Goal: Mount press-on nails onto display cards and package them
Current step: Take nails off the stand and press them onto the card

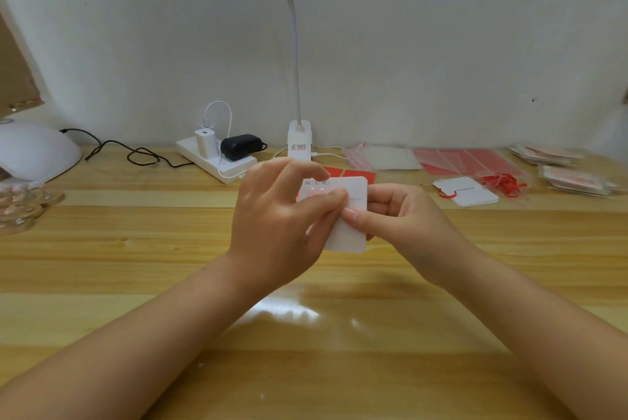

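Here the right hand (404, 215) is gripping the card (346, 215) while the left hand (285, 215) is pinching something onto it, seemingly mounting nails; next calls for careful alignment.

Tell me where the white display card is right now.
In the head view, the white display card is centre frame above the wooden table, held between left hand and right hand.

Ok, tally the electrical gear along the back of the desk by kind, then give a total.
Desk lamp: 1
Power strip: 1
White USB charger: 1
Black adapter: 1
White dome-shaped lamp at the far left: 1
Total: 5
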### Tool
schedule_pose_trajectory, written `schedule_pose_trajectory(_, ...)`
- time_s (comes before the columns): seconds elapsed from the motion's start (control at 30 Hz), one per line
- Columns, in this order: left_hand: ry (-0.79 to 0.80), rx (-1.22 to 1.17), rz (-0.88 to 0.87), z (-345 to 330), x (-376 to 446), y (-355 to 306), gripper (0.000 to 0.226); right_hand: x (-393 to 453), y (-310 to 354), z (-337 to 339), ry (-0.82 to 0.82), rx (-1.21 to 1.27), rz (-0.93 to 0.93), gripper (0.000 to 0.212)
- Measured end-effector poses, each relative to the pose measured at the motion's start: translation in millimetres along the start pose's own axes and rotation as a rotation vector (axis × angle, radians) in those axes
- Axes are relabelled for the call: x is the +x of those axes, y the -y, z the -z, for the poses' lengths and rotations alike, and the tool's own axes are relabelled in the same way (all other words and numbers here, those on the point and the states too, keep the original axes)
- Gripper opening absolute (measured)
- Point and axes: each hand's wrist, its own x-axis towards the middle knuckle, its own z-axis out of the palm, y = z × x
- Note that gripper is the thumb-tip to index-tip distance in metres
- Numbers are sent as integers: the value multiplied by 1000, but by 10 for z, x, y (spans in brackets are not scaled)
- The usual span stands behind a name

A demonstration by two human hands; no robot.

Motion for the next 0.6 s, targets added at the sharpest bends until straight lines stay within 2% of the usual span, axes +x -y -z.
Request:
schedule_pose_trajectory(0.1,34,-58,-2,-4,-15,-10,16,19,-67,7,-75,-18,-24,19)
schedule_pose_trajectory(0.2,30,-208,182,-28,-45,-38,34,32,-151,52,-127,-23,-77,19)
schedule_pose_trajectory(0.3,97,-425,583,-79,-82,-80,44,23,-251,108,-118,16,-131,21)
schedule_pose_trajectory(0.37,187,-664,880,-123,-128,-102,37,19,-321,119,-95,62,-166,22)
schedule_pose_trajectory(0.4,230,-764,960,-147,-154,-103,28,17,-355,119,-83,77,-179,23)
schedule_pose_trajectory(0.47,274,-767,936,-174,-186,-83,11,20,-403,122,-64,99,-195,22)
schedule_pose_trajectory(0.53,267,-771,917,-179,-198,-79,10,31,-423,132,-52,126,-209,19)
schedule_pose_trajectory(0.6,272,-833,952,-174,-199,-96,8,45,-422,139,-50,144,-225,25)
